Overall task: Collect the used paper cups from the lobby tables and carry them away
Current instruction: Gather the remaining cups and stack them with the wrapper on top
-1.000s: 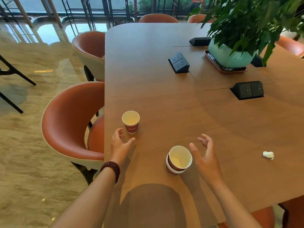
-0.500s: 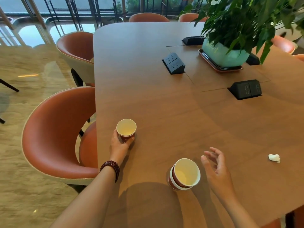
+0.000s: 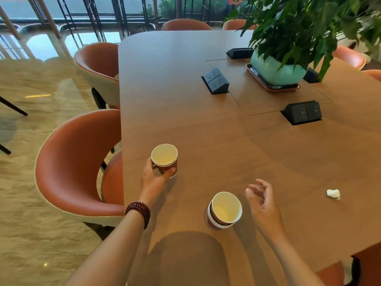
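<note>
**Item 1: single paper cup** (image 3: pixel 164 157). Red-brown wall, white rolled rim, pale inside. It stands upright near the left edge of the counter (image 3: pixel 206 124). Whether its base rests on the wood or is just clear of it cannot be told.
- Grip: the left hand (image 3: pixel 153 180) is curled round the lower wall, thumb on the near side and fingers behind.
- Handling, as judged: very light and thin-walled, so it dents under a hard squeeze. The rim is the stiffest part. It is best held low to mid wall with gentle pressure and kept level, because dregs cannot be ruled out.

**Item 2: nested stack** (image 3: pixel 224 210). Same pattern of cup, at least two deep, leaning toward the right. It sits on the counter nearer the person.
- Grip: the right hand (image 3: pixel 263 205) is just beside the stack, fingers spread and loosely bent, holding nothing and not touching it.
- Handling, as judged: stiffer than a single cup. It is best taken round the outer wall, and it can receive Item 1 from above.

**Writing:** none is readable on either cup or on the black socket boxes (image 3: pixel 215 81).

**Also present:** crumpled tissue (image 3: pixel 333 194), well to the right, and a bead bracelet (image 3: pixel 138 212) on the left wrist.
</note>
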Tool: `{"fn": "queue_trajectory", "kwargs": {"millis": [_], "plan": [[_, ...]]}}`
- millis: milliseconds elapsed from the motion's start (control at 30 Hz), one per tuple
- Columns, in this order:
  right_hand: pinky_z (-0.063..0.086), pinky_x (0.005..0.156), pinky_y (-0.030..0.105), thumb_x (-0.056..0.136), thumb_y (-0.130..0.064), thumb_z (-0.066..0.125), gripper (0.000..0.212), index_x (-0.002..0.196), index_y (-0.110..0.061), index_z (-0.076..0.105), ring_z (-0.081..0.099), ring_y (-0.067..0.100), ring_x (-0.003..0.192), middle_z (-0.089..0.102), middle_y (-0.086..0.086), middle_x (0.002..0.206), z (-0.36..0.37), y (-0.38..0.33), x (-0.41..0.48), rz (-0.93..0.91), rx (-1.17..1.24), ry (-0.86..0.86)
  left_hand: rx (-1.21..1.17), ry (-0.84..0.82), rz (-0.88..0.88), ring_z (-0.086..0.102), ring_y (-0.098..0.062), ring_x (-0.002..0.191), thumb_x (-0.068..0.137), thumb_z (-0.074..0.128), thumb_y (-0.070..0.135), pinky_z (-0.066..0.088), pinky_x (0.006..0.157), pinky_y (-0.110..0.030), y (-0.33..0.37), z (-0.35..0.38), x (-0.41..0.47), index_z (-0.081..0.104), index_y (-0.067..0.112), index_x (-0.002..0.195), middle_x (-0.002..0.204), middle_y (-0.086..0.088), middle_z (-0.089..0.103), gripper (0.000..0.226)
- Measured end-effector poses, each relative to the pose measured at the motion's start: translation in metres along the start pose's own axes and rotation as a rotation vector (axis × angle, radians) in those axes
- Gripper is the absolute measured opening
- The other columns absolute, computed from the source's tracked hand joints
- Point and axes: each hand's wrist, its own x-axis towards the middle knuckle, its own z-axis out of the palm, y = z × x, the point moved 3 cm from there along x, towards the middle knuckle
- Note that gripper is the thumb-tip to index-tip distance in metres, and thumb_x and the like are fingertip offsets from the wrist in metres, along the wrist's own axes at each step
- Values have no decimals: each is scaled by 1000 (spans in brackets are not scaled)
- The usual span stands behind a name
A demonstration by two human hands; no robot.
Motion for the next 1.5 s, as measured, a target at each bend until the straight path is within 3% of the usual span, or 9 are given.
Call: {"fn": "queue_trajectory", "kwargs": {"millis": [167,400,567,733,900,1067,1167,1267,1500], "plan": [[41,86,29,91,-25,57,33,122,-24,43,53,13,112,59,-2,113,-11,-6,-6,-13,16,4,0,-85,137,51,5,101,70,81,25,35,79,-9,47,10,-42,41,31,125,115,17,53,68],[42,86,29,93,-25,55,33,124,-21,43,53,13,109,57,-6,107,-37,-9,-18,-17,12,-9,-45,-272,269,50,14,105,68,81,29,37,83,0,87,39,-107,44,33,124,118,21,55,67],[41,76,19,93,-28,54,33,123,-24,43,53,9,106,58,-11,106,-56,-1,-24,8,1,3,28,-370,225,44,19,110,69,80,38,36,83,1,73,59,-137,43,51,117,115,34,54,62],[39,74,15,92,-28,56,31,121,-26,44,54,6,104,59,-13,103,-73,14,-30,36,-9,51,124,-349,214,42,7,116,70,81,32,34,88,-8,55,70,-145,38,58,111,119,34,45,65],[40,76,18,92,-26,56,29,118,-27,44,56,7,102,61,-9,103,-86,27,-30,55,-9,68,207,-362,201,38,-9,125,72,80,24,31,101,-24,38,75,-142,40,41,121,124,18,44,66],[39,77,20,92,-25,56,28,117,-29,43,56,6,99,60,-11,100,-101,39,-22,78,-26,84,78,-448,96,45,17,110,69,82,25,38,85,-9,25,81,-150,43,48,119,124,23,51,68],[39,78,22,92,-24,56,30,120,-25,44,58,10,97,59,-10,100,-116,52,-12,118,-25,103,46,-452,64,48,10,109,66,84,15,38,88,-14,17,91,-153,39,39,128,127,17,50,80],[37,80,25,91,-21,56,32,122,-21,45,57,13,97,58,-6,102,-136,65,3,153,-69,109,-16,-387,39,55,4,100,67,81,1,45,70,-6,12,98,-150,44,43,119,120,13,53,76],[43,93,37,91,-8,50,37,127,-14,52,51,24,114,50,8,127,-202,96,69,153,-371,160,72,-260,106,50,-13,111,65,83,7,39,87,-23,9,109,-139,40,45,120,119,23,51,80]]}}
